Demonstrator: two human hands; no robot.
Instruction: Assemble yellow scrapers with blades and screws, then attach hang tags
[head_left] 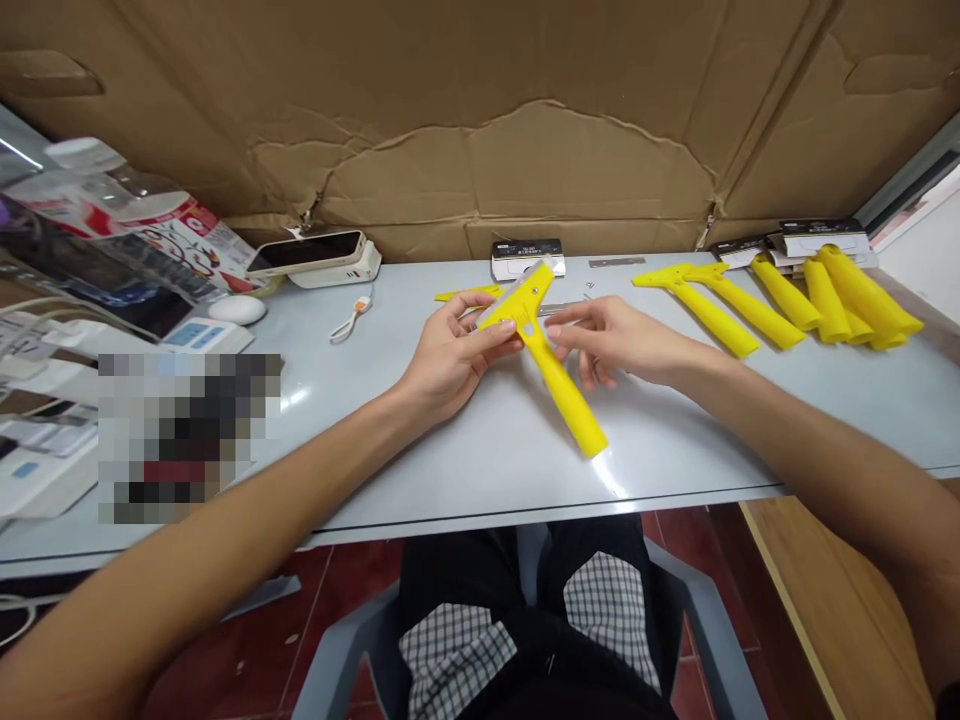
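Note:
My left hand (454, 355) grips the head of a yellow scraper (559, 385), thumb on top and fingers underneath. Its handle slants down to the right over the table, and a clear strip runs along the head's edge. Close against the scraper's neck is my right hand (611, 340), its fingers curled in; whatever they pinch is too small to make out. A thin metal piece (559, 309) shows between the hands. Behind the left fingers lies another yellow scraper part (469, 293), partly hidden.
Two yellow scrapers (712, 315) lie to the right, beside several yellow handles (862, 295) and black-and-white boxes. At the back are a small box (527, 257), a metal blade (616, 262) and a tiny screw (590, 286). Leftward are a phone (307, 252), a short cable (351, 318) and a bottle (176, 225).

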